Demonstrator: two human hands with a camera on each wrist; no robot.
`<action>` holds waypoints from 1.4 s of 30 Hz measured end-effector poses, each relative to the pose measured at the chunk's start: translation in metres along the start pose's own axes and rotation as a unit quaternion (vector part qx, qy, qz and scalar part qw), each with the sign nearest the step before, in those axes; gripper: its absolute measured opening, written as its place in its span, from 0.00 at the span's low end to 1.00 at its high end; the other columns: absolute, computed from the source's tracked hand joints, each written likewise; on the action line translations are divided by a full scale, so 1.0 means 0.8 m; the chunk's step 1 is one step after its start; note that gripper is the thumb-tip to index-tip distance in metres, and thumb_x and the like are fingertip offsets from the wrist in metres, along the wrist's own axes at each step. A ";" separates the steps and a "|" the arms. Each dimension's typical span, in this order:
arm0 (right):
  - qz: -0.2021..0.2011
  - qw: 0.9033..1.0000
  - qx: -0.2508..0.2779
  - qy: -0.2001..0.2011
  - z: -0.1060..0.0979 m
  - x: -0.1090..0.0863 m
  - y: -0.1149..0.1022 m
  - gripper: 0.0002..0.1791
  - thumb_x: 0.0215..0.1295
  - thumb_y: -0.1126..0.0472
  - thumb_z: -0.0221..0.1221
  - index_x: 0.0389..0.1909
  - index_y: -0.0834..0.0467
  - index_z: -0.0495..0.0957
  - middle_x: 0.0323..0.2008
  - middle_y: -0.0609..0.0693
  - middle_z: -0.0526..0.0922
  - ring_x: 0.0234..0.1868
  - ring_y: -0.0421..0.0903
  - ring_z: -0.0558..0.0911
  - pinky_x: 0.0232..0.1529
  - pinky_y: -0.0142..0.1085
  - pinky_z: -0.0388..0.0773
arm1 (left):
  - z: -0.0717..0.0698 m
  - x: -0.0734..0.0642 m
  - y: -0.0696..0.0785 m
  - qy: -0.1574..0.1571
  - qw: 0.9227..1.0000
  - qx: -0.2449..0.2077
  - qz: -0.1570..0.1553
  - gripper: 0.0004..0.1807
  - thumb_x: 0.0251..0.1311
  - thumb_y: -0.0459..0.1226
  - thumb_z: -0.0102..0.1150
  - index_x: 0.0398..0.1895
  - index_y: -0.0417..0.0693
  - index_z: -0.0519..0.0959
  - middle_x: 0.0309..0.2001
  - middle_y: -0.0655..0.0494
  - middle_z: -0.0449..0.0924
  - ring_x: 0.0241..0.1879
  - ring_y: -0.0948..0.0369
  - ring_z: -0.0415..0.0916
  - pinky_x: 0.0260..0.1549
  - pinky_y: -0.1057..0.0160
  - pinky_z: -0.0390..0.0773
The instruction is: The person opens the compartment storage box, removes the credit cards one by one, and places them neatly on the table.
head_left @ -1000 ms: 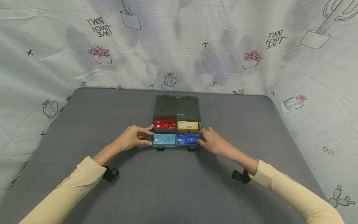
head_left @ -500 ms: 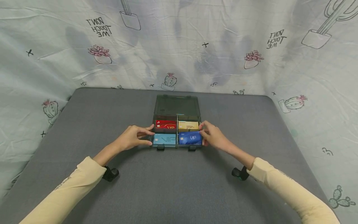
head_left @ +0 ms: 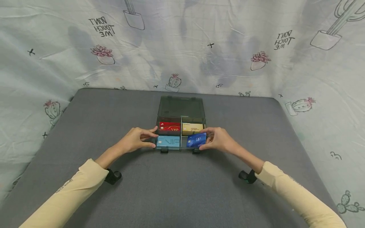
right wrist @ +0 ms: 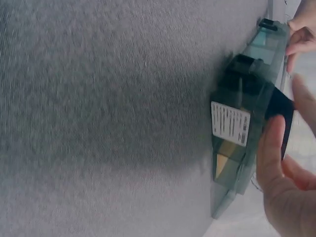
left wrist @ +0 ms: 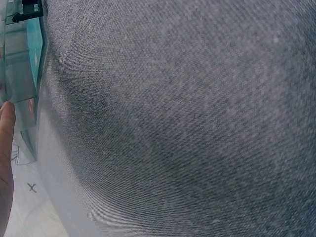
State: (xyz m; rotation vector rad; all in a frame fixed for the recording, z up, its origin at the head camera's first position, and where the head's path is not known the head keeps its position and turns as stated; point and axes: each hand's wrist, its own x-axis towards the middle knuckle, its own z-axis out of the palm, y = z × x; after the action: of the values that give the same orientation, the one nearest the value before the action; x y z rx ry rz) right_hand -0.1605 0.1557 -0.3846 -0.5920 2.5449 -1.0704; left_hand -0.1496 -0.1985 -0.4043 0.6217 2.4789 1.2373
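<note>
A dark translucent plastic box (head_left: 181, 107) lies with its lid raised at the back. Its compartments hold a red VIP card (head_left: 169, 126), a gold card (head_left: 192, 127) and a light blue VIP card (head_left: 168, 141). My right hand (head_left: 222, 140) pinches a dark blue VIP card (head_left: 196, 140) by its right edge. This card is tilted and raised at the front right compartment; in the right wrist view it shows as a dark sheet above the rim. My left hand (head_left: 134, 139) rests its extended fingers and thumb against the box's left side.
Grey cloth covers the table (head_left: 159, 190) around the box. A patterned curtain (head_left: 182, 47) hangs behind and at both sides. Two black latches sit on the box's front, and a white label (right wrist: 230, 123) is on its right wall.
My right hand has taken hold of the dark blue card, lifted it and tilted it, uncovering part of the front right compartment. My left hand has stayed at the box's left side.
</note>
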 end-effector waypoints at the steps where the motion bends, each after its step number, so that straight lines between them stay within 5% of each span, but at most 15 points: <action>1: -0.003 1.000 0.000 -0.006 -0.001 0.000 0.000 0.32 0.48 0.60 0.74 0.56 0.64 0.76 0.25 0.49 0.81 0.23 0.40 0.77 0.25 0.31 0.74 | 0.000 0.000 0.000 0.001 1.000 0.001 0.000 0.25 0.49 0.34 0.71 0.52 0.35 0.80 0.67 0.42 0.62 0.61 0.48 0.69 0.55 0.55 0.75; 9: -0.021 0.997 0.069 -0.009 -0.008 -0.005 0.021 0.31 0.51 0.64 0.72 0.57 0.64 0.76 0.31 0.51 0.81 0.29 0.39 0.78 0.33 0.29 0.80 | -0.001 -0.001 -0.003 -0.002 1.000 -0.005 0.005 0.25 0.50 0.34 0.70 0.53 0.35 0.80 0.67 0.41 0.61 0.61 0.48 0.69 0.56 0.55 0.74; 15: 0.009 0.976 0.212 -0.041 -0.018 -0.012 0.038 0.33 0.55 0.69 0.68 0.63 0.66 0.70 0.38 0.59 0.85 0.36 0.43 0.84 0.40 0.31 0.83 | -0.002 -0.001 -0.003 0.003 1.000 -0.009 0.006 0.24 0.49 0.33 0.71 0.52 0.34 0.80 0.67 0.41 0.62 0.61 0.48 0.69 0.56 0.54 0.74; 19: 0.025 0.964 0.262 -0.046 -0.024 -0.015 0.045 0.33 0.56 0.70 0.67 0.64 0.66 0.69 0.39 0.59 0.85 0.38 0.44 0.84 0.41 0.33 0.83 | -0.002 -0.001 -0.004 0.003 1.000 -0.013 0.006 0.24 0.49 0.33 0.71 0.52 0.34 0.80 0.67 0.41 0.62 0.61 0.48 0.68 0.56 0.54 0.74; 27: 0.020 0.952 0.302 -0.038 -0.038 -0.020 0.063 0.34 0.53 0.74 0.67 0.63 0.69 0.68 0.33 0.54 0.83 0.35 0.45 0.84 0.42 0.37 0.83 | -0.002 -0.001 -0.001 0.001 1.000 -0.008 0.008 0.25 0.50 0.33 0.70 0.53 0.34 0.79 0.67 0.42 0.61 0.61 0.48 0.69 0.56 0.55 0.74; 42: 0.013 0.946 0.318 -0.066 -0.081 -0.037 0.120 0.30 0.52 0.78 0.65 0.58 0.62 0.72 0.29 0.49 0.82 0.32 0.40 0.80 0.36 0.32 0.81 | 0.000 -0.001 -0.005 -0.003 1.000 0.000 0.004 0.25 0.50 0.34 0.70 0.53 0.34 0.79 0.67 0.41 0.60 0.62 0.47 0.68 0.56 0.53 0.73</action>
State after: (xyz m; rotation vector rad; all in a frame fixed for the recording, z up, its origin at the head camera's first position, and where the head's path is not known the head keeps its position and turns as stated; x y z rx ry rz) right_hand -0.1871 0.2696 -0.4075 -0.4261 1.9171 -1.6672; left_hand -0.1498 -0.2012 -0.4077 0.6366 2.4731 1.2365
